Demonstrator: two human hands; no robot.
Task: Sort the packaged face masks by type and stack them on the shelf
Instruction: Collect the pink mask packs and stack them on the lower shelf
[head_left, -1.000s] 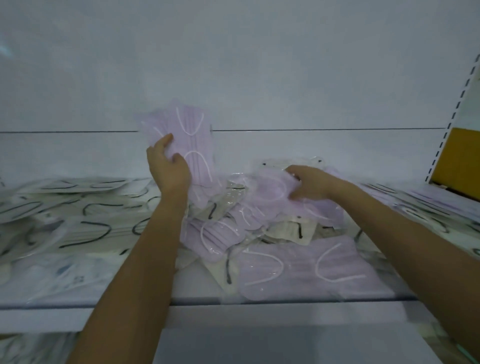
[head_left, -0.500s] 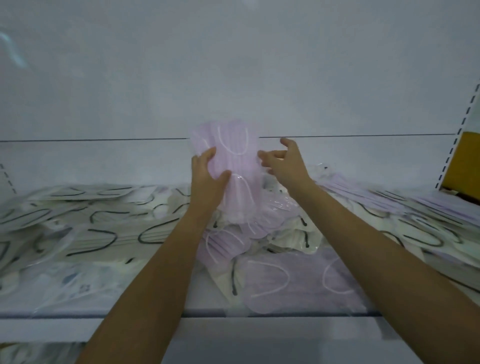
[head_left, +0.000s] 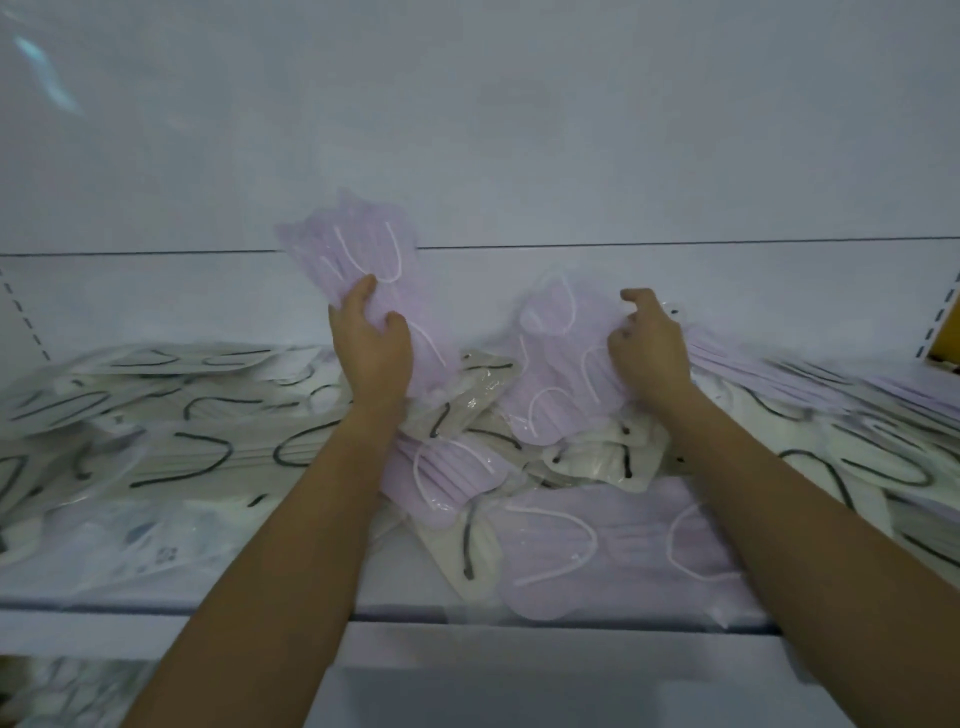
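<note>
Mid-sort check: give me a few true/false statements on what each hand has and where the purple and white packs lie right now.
1. The left hand holds purple mask packs raised above the pile. True.
2. The right hand is empty and off the shelf. False: its grip is on another purple mask pack in the middle pile.
3. White masks with black ear loops cover the shelf's left side. True.
4. The shelf's front edge holds only white packs. False: a purple pack lies at the front, right of centre.
5. Purple packs lie stacked behind the right hand. True.
</note>
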